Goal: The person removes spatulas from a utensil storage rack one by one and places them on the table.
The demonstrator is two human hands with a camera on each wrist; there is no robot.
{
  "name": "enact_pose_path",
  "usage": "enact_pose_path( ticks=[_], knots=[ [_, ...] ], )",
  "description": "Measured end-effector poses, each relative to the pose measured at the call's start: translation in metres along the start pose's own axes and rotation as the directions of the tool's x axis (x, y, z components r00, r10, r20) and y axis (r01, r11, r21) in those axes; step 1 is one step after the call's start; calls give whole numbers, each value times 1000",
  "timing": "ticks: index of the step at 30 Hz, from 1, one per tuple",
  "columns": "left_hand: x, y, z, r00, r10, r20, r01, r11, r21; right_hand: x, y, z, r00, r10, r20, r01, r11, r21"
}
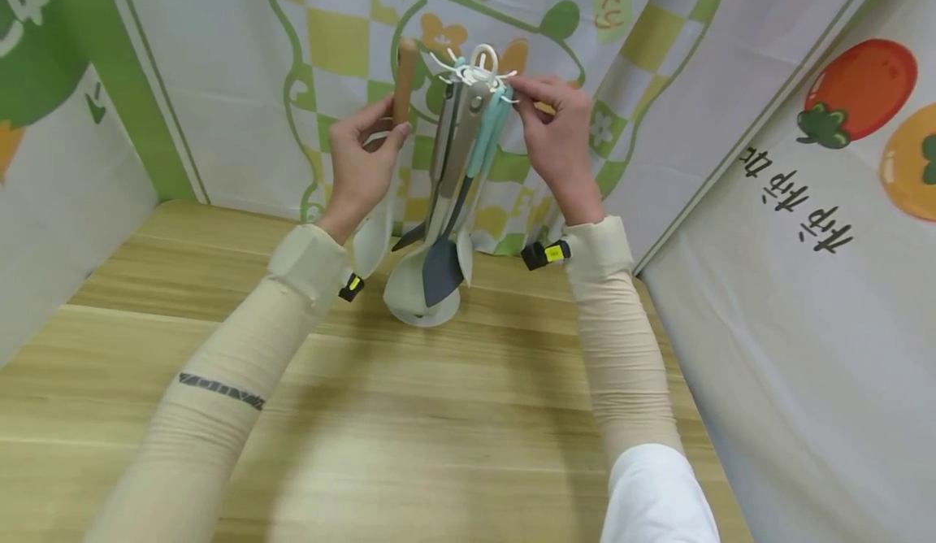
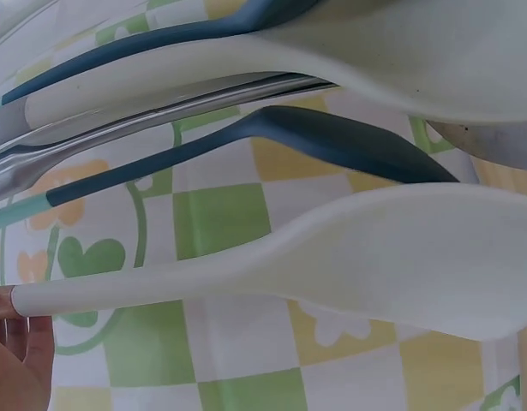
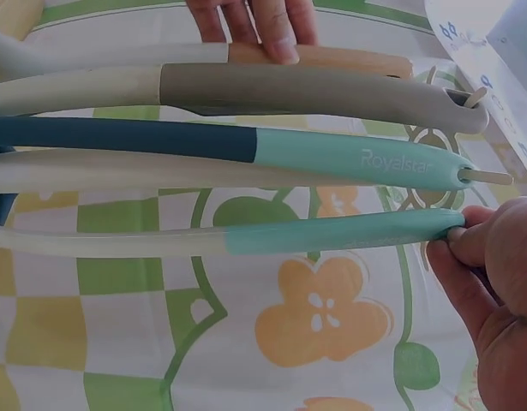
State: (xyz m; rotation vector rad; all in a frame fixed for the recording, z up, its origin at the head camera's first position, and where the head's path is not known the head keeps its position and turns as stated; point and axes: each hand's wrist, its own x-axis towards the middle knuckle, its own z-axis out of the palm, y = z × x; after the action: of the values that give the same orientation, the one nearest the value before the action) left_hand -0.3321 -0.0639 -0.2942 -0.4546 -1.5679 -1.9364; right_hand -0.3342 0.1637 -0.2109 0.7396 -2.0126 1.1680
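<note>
My left hand [image 1: 363,153] grips the wooden handle of a utensil [image 1: 405,80] with a broad, rounded white head, held upright left of a white hook rack [image 1: 486,54]. In the left wrist view the white head [image 2: 417,257] hangs below the fingers. At the rack's right, my right hand [image 1: 557,128] pinches the tip of a teal-handled white spoon [image 3: 332,234] beside a hook. A second teal-handled utensil with a dark blade [image 1: 442,271] and a grey-handled ladle [image 1: 409,283] hang from the hooks. The ladle partly hides the rack's foot.
The rack's round base [image 1: 452,309] stands on a wooden table [image 1: 409,429], near the back. A patterned curtain [image 1: 336,39] hangs just behind it. White panels rise at the left and right [image 1: 804,323]. Another dark-bladed utensil [image 2: 349,145] hangs among the others.
</note>
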Motion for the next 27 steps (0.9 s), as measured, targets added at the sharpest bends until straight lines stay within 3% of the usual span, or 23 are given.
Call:
enact_pose_path(
  ticks=[5,12,22,27],
  knots=[
    [-5,7,-6,1000,13,-17,-13,1000,6,0,3,1,1000,1,3,-1,1000,2],
    [-16,10,-20,993,115,-14,-115,992,42,-2,4,4,1000,-7,9,8,1000,-11],
    [-23,20,-36,997,71,-34,-68,996,64,-2,7,7,999,-23,-42,23,1000,-8],
    [-23,19,-47,998,51,-46,-48,997,58,-2,7,6,998,-29,-50,29,1000,-2]
  ],
)
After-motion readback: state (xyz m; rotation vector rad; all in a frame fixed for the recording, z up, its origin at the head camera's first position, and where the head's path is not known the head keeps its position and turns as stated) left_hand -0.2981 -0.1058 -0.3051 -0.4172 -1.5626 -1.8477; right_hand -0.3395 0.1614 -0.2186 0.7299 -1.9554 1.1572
